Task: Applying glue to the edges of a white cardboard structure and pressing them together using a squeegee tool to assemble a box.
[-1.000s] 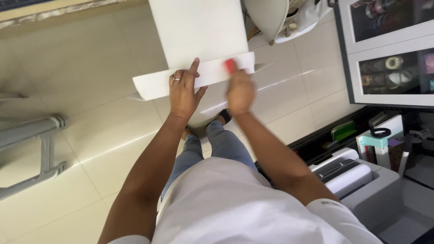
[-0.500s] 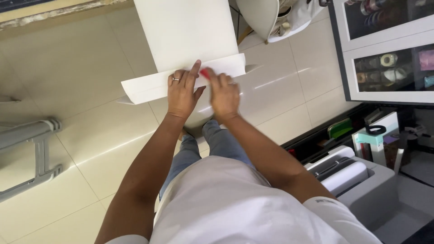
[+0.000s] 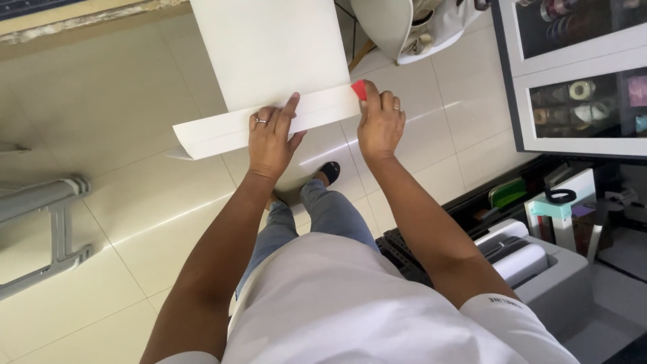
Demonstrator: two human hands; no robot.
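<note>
A large white sheet (image 3: 273, 50) hangs in front of me, with its lower edge folded up into a long band (image 3: 222, 128). My left hand (image 3: 271, 138) presses flat on the middle of that band, forefinger pointing up. My right hand (image 3: 379, 121) grips a small red scraper (image 3: 359, 89) and holds it against the band's right end. Both hands wear rings.
Cream floor tiles (image 3: 101, 87) lie below, with my jeans and a black shoe (image 3: 329, 172) under the sheet. A grey metal frame (image 3: 47, 222) stands at the left. A glass-front cabinet (image 3: 579, 74) with ribbon spools, a grey machine (image 3: 539, 263) and a white chair (image 3: 418, 27) stand at the right.
My right hand slid the red scraper left along the fold until it met the left hand, then back out to the band's right end. The left hand stayed put.
</note>
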